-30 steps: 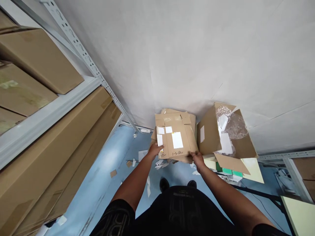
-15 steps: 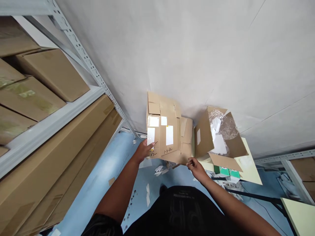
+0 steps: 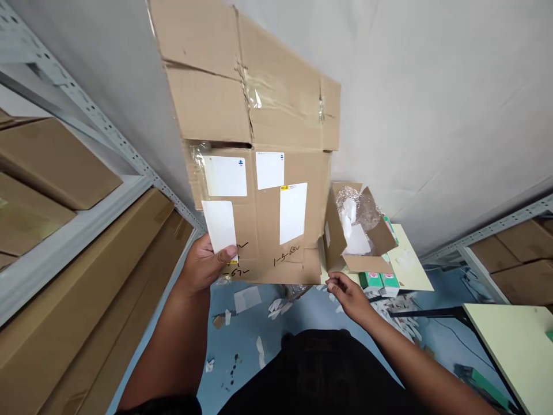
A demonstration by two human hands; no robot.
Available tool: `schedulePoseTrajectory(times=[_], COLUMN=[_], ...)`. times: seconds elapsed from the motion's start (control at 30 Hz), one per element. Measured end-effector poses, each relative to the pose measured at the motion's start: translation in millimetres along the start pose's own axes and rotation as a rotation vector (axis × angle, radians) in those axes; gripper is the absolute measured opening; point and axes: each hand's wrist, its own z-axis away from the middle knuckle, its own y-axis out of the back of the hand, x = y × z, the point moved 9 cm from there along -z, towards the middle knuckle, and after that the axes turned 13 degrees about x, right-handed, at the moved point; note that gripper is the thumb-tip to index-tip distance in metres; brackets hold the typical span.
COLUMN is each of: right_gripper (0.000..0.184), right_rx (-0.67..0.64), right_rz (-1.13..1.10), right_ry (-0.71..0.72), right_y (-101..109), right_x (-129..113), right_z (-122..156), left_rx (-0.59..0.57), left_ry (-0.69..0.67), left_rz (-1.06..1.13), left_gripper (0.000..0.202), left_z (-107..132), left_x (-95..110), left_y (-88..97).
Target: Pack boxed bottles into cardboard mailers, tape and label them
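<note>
A large flattened cardboard box point(image 3: 268, 219) stands upright in front of me, with white labels, strips of clear tape and handwritten numbers on it. My left hand point(image 3: 209, 262) grips its lower left edge, thumb on the front over a label and fingers behind. Just right of the cardboard's lower right corner is my right hand point(image 3: 345, 294), fingers loosely bent, nothing visible in them. Beyond that hand an open carton point(image 3: 337, 233) sits on a pale yellow table point(image 3: 408, 259); clear plastic wrap point(image 3: 367, 213) and white paper point(image 3: 358, 239) are inside.
Shelving with cardboard boxes point(image 3: 56, 161) rises on the left; more boxes point(image 3: 518, 259) are shelved at right. Green-and-white packs point(image 3: 380, 282) lie by the carton. Paper scraps point(image 3: 248, 300) litter the blue floor. A second pale table point(image 3: 510, 340) stands at lower right.
The flattened box has come up and closer in my left hand, away from another piece of cardboard behind it. My right hand stays low, near the lower right corner.
</note>
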Motion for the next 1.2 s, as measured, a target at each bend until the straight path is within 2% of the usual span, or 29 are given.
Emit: schedulePoseTrajectory(times=[0.13,0.23,0.3,0.37,0.43,0.6,0.67,0.77,0.87,0.97,1.07,1.13,1.2], right_gripper=[0.063,0.054,0.042,0.033,0.029,0.032,0.037,0.044,0.047,0.039,0.034,0.039,0.049], right_rx=[0.162,0.178,0.190,0.264,0.386,0.654,0.723,0.856,1.006,1.088,1.166,1.265,1.414], right_rz=[-0.298,-0.585,-0.734,-0.809,-0.811,-0.750,-0.705,-0.621,-0.560,-0.517,-0.468,-0.405,-0.251], right_ry=[-0.020,-0.034,-0.048,-0.060,-0.055,-0.041,-0.072,-0.123,-0.181,-0.294,-0.407,-0.481,-0.554], right_y=[57.7,103.8,140.4,187.0,243.1,388.6,436.4,495.4,537.8,560.1,574.4,587.2,606.1], right_x=[-24.4,-35.7,-32.7,-18.5,3.1,59.2,79.3,108.5,142.4,184.9,228.3,253.2,268.3], right_z=[2.2,7.2,13.0,21.1,33.3,88.8,116.2,154.9,186.3,211.0,237.6,261.3,292.1], left_rx=[-0.080,-0.166,-0.234,-0.299,-0.358,-0.587,-0.710,-0.889,-1.083,-1.324,-1.525,-1.619,-1.708], left_ry=[0.020,0.060,0.096,0.124,0.141,0.162,0.159,0.148,0.082,-0.041,-0.187,-0.326,-0.492], left_rz=[0.098,0.106,0.103,0.092,0.072,-0.003,-0.045,-0.097,-0.179,-0.272,-0.372,-0.439,-0.470], left_gripper=[0.058,0.065,0.068,0.068,0.066,0.058,0.055,0.055,0.056,0.052,0.044,0.037,0.030], left_z=[17.2,36.3,52.5,70.6,90.1,149.9,178.3,221.1,260.7,299.1,331.9,350.1,366.7], left_x=[8.3,2.3,-5.9,-15.2,-24.6,-47.5,-57.1,-70.9,-81.0,-87.9,-95.6,-100.3,-103.2], left_y=[-57.3,-115.7,-160.3,-206.8,-253.3,-374.8,-425.0,-497.4,-562.8,-619.8,-668.1,-697.1,-723.8])
